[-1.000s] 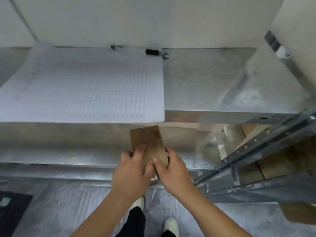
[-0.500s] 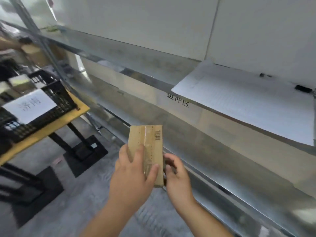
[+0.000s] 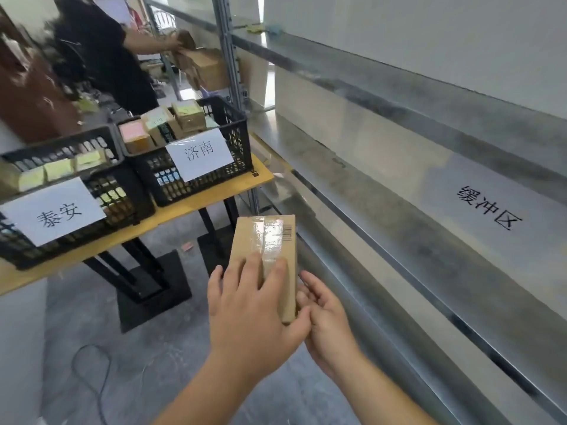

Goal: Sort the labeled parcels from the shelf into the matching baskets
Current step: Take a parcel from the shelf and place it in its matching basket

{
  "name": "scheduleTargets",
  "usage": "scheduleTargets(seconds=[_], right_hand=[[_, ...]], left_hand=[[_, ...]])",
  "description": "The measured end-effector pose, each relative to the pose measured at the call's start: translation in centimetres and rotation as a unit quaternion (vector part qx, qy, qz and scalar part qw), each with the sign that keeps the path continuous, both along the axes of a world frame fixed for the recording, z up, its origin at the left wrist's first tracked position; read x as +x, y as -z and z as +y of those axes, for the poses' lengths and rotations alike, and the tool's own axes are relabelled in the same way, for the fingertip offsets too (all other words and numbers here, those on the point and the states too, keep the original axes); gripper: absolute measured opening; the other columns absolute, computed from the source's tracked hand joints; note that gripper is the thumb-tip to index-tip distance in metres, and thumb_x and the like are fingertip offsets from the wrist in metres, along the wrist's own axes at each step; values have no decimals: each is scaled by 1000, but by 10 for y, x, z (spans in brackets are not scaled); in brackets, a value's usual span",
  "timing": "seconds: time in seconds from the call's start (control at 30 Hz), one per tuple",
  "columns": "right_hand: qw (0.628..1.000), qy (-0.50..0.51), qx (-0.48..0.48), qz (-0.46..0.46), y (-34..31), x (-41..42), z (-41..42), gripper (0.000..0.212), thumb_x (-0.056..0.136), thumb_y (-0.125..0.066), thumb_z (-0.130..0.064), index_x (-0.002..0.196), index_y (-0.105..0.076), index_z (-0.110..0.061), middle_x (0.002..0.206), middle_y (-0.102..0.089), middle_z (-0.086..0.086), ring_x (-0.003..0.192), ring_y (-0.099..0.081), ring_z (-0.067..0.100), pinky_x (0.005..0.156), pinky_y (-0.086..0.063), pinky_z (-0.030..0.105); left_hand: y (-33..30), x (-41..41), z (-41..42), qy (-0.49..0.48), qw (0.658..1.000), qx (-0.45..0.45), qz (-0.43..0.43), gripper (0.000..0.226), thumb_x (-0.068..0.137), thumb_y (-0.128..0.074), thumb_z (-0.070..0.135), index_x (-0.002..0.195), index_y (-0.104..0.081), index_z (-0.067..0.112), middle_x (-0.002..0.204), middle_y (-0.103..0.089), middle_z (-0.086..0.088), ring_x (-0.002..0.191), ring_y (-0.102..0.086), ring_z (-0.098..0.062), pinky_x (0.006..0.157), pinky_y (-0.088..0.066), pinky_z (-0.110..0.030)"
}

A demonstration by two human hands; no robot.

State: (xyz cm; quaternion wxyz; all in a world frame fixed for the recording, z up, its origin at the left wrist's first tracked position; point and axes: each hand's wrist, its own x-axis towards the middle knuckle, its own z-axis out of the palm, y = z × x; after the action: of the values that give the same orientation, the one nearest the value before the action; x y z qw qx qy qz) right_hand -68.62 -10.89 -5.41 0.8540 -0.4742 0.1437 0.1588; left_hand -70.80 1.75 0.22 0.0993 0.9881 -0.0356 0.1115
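A small brown cardboard parcel (image 3: 270,240) with clear tape and a barcode is held in front of me, between the table and the shelf. My left hand (image 3: 248,311) lies over its near half, fingers on top. My right hand (image 3: 325,317) cups its right edge and underside. Two black baskets stand on the table at left: one (image 3: 214,176) with a white sign reading 济南, one (image 3: 122,191) with a sign reading 泰安. Both hold several small labeled boxes. The parcel's own label is not visible.
The yellow-topped table (image 3: 196,204) has black legs and a black base plate (image 3: 153,289) on the grey floor. The metal shelf (image 3: 429,240) runs along the right, marked 缓冲区. Another person in black (image 3: 101,50) handles boxes at the far end. A cable (image 3: 92,378) lies on the floor.
I have drawn the parcel off the lower shelf with both hands and turned left; the view has swung from the shelf to the table with the baskets.
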Motion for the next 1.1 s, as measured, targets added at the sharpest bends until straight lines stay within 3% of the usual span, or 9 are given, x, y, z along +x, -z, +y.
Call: scheduleTargets(seconds=[0.1,0.27,0.5,0.6,0.7,0.77,0.83,0.93,1.1], right_hand=[[999,-39,8,-18,-4,15,55,40,104,-44,7,136,-59,-12,126,-72,13,119,-68,28,105,-52,44],[998,-54,39,12,-1,48,122,41,103,-43,9,139,-54,-8,128,-70,17,123,-65,33,115,-43,52],[992,-107,56,36,3,117,185,43,100,-39,16,133,-59,-3,124,-72,17,118,-68,33,111,-46,51],[988,-136,67,22,5,155,215,43,97,-51,15,133,-61,-7,125,-69,22,120,-66,38,110,-47,55],[975,-204,83,11,0,197,247,46,96,-62,5,135,-58,-18,129,-68,19,120,-65,38,95,-54,49],[961,-259,99,3,-6,223,267,47,94,-65,0,134,-56,-23,133,-66,18,117,-65,39,92,-49,51],[946,-299,122,-4,-9,248,289,50,90,-69,-1,131,-55,-27,136,-64,18,118,-63,40,97,-44,55],[927,-341,155,-18,-8,285,322,57,83,-58,2,129,-57,-32,140,-60,19,126,-58,44,105,-43,57],[909,-384,142,-72,-11,321,367,52,89,-61,-6,132,-60,-35,141,-58,19,119,-62,39,96,-55,49]], left_hand=[[0,15,48,-8,1000,9,-4,57,80,-58,47,132,-57,23,132,-57,-10,120,-51,-33,93,-42,-49],[2,35,106,-57,998,2,-5,50,76,-63,42,125,-63,32,136,-58,-13,112,-53,-35,85,-40,-48],[9,80,165,-122,990,-50,-52,32,81,-47,35,106,-67,29,141,-55,-22,115,-54,-41,87,-42,-54],[10,107,191,-168,983,-48,-58,33,85,-44,34,103,-70,24,139,-54,-26,111,-52,-43,83,-49,-55],[4,139,219,-215,973,-47,-64,29,86,-48,30,105,-68,21,141,-49,-27,109,-49,-45,78,-53,-58],[-2,161,237,-239,968,-35,-70,30,85,-48,30,106,-66,20,146,-44,-25,107,-50,-46,77,-52,-57],[-9,182,254,-263,961,-27,-77,29,84,-55,36,105,-65,19,148,-41,-22,109,-49,-43,80,-52,-53],[-16,208,280,-299,950,-6,-83,45,79,-63,54,104,-66,18,141,-44,-21,113,-48,-43,82,-51,-52],[-20,230,316,-336,938,-1,-85,52,77,-67,61,108,-64,19,134,-47,-16,113,-47,-41,72,-54,-48]])
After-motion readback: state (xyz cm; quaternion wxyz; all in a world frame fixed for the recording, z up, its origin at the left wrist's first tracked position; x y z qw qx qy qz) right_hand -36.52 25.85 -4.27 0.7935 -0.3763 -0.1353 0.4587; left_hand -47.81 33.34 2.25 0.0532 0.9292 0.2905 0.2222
